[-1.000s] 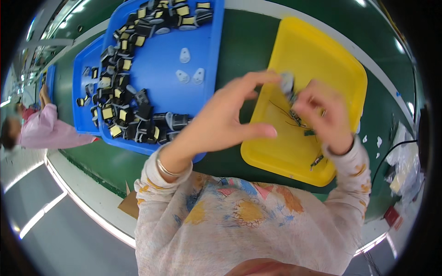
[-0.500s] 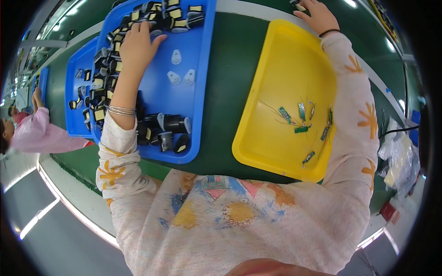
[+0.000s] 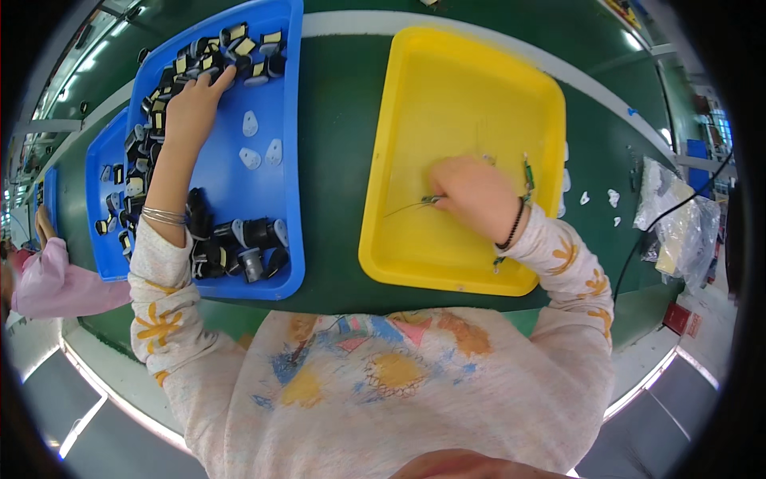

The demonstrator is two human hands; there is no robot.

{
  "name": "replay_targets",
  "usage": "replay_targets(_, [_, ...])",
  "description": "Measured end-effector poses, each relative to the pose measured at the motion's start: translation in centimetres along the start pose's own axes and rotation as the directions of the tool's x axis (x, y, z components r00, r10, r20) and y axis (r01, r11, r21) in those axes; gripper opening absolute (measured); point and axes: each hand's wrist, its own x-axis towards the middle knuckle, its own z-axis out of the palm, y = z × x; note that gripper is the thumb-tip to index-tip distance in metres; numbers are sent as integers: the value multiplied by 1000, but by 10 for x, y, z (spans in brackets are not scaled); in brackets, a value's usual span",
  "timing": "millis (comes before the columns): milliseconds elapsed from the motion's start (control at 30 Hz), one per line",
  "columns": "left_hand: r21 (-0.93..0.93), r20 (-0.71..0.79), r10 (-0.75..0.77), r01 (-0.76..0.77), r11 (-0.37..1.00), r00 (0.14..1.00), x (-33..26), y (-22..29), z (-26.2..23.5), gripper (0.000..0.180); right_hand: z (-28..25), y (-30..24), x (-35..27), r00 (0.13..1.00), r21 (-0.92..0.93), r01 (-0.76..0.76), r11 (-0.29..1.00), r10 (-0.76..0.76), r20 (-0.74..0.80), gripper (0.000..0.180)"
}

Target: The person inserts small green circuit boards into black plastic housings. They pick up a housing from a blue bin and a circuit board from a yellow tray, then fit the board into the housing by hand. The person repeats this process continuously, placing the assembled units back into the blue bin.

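Observation:
My left hand [image 3: 191, 108] is over the large blue tray [image 3: 292, 184], its fingertips touching black cylindrical parts with pale yellow pads [image 3: 209, 62]. Thumb and fingers look apart; the parts partly hide their tips. Inside the yellow tray [image 3: 383, 152], my right hand [image 3: 472, 191] is closed in a pinch. A small circuit board with thin wires [image 3: 431, 199] shows at its fingertips, mostly covered. Another green circuit board [image 3: 528, 172] lies beside that hand, near the tray's right side. Three loose grey-white teardrop-shaped pieces [image 3: 250, 157] lie in the large blue tray.
A smaller blue tray [image 3: 96, 235] with similar parts adjoins the large one. On the green table [image 3: 339, 144], small white pieces [image 3: 613, 197] lie right of the yellow tray, near clear plastic bags [image 3: 678, 215] and a black cable [image 3: 641, 239]. A person's pink sleeve [image 3: 68, 275] is at far left.
My right hand has come from beyond the yellow tray down into it and now pinches a circuit board; the dark part it held is gone from it. My left thumb has drawn closer to its fingers.

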Motion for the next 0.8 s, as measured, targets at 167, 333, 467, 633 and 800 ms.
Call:
replay_targets(167, [31, 111, 28, -32, 999, 993, 3, -15, 1, 38, -13, -8, 12, 999, 268, -45, 962, 44, 12, 23])
replay_targets(333, [-100, -144, 62, -77, 992, 988, 2, -16, -31, 43, -33, -8, 11, 987, 697, -5, 717, 117, -113, 21])
replay_targets(467, [-664, -257, -185, -34, 747, 949, -9, 2, -80, 42, -42, -20, 8, 978, 998, 24, 63, 205, -37, 16])
replay_targets(633, [-859, -3, -106, -57, -509, 994, -27, 90, -149, 28, -35, -36, 6, 998, 967, 34, -251, -47, -48, 18])
replay_targets(800, [-601, 33, -98, -58, -797, 995, -35, 167, -162, 24, -33, -50, 1, 976, 908, 175, -381, -53, -210, 18])
